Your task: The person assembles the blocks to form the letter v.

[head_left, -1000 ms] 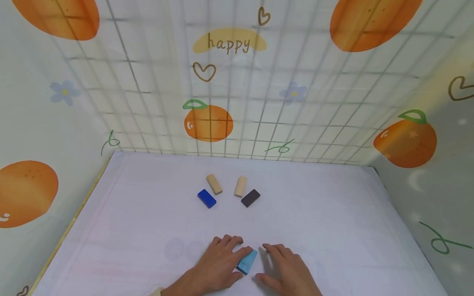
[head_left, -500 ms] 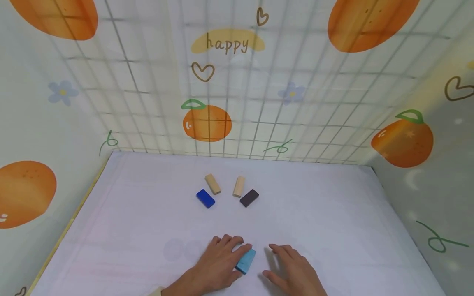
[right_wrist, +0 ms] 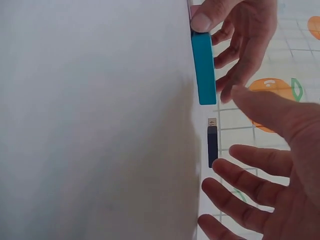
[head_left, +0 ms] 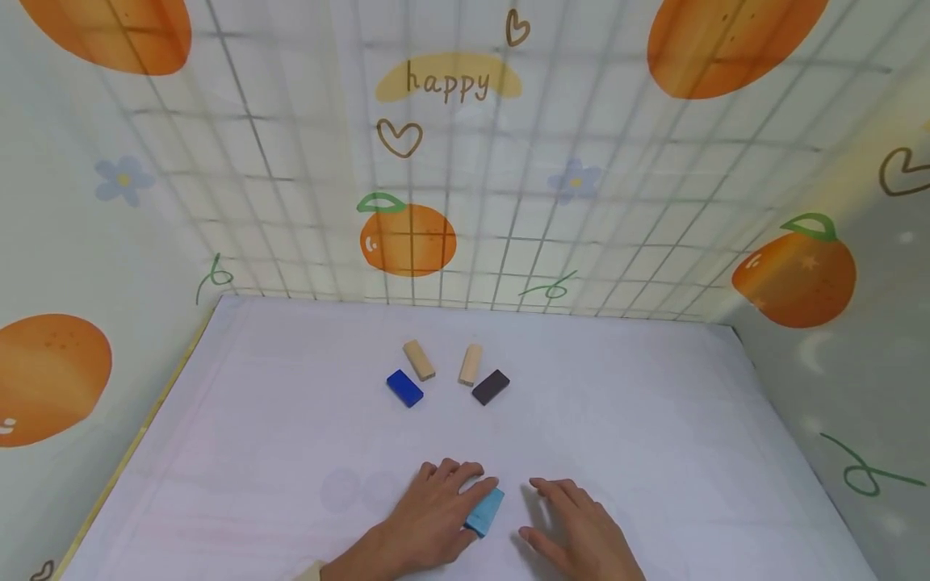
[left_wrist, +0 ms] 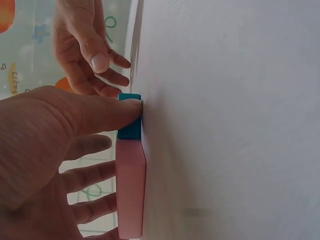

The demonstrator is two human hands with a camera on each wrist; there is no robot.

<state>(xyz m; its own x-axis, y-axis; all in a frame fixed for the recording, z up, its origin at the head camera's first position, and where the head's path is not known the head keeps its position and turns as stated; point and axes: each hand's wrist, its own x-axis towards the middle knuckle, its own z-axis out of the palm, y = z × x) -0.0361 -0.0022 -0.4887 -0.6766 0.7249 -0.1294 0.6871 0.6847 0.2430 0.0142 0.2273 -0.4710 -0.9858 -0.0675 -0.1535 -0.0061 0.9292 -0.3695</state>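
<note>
Near the front of the table, my left hand (head_left: pixel 430 516) pinches a light blue wooden block (head_left: pixel 487 515) between thumb and index finger. A pink block (left_wrist: pixel 131 192) lies against the blue one in the left wrist view; in the head view the left hand covers it. The other left fingers spread behind the pink block. To the right of the blue block, my right hand (head_left: pixel 584 524) holds nothing. Its fingers are relaxed, with the thumb apart from them, and a gap separates them from the block.
Farther back on the white table (head_left: pixel 639 403) lie a dark blue block (head_left: pixel 404 388), a black block (head_left: pixel 491 387), a left plain wooden block (head_left: pixel 419 360) and a right plain wooden block (head_left: pixel 470 365). Printed cloth walls (head_left: pixel 305 242) enclose the table's back and sides.
My right hand has shifted a little to the right, away from the light blue block. The left hand and the blocks stay nearly where they were.
</note>
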